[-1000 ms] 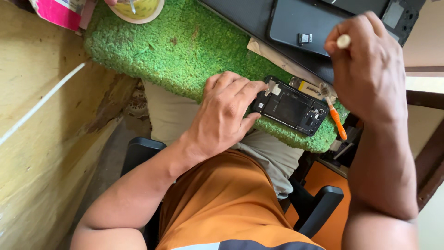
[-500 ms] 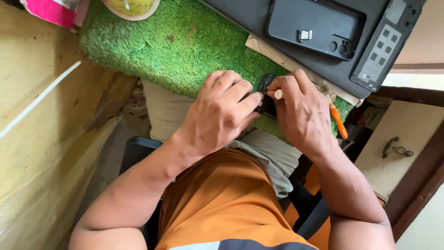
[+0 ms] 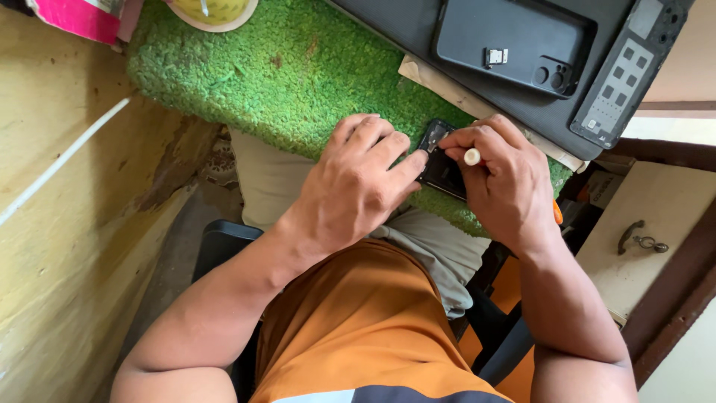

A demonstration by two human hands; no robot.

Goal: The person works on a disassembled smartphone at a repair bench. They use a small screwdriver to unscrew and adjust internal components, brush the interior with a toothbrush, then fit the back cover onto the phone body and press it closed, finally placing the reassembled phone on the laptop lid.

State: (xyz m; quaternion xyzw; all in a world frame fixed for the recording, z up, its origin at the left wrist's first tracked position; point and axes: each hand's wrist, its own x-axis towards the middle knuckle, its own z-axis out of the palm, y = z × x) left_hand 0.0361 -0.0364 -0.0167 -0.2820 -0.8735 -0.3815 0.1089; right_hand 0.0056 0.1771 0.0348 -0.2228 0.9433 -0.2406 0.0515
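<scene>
An opened black phone point(image 3: 440, 160) lies on the near edge of a green shaggy mat point(image 3: 298, 75). My left hand point(image 3: 358, 183) rests on its left end, fingers pressing it down. My right hand point(image 3: 503, 179) is closed around a small tool with a white round cap point(image 3: 472, 157), its tip down on the phone near the top corner. Both hands hide most of the phone. An orange-handled tool point(image 3: 557, 213) peeks out beside my right wrist.
A black phone back cover point(image 3: 514, 41) and a dark frame part point(image 3: 623, 71) lie on a black tray at the top. A yellowish bowl point(image 3: 212, 11) and pink packet point(image 3: 78, 15) sit top left. A wooden drawer with a metal handle point(image 3: 634, 235) is at right.
My right hand came down from up high at the right onto the phone and now works the tool on it. My left hand stayed on the phone.
</scene>
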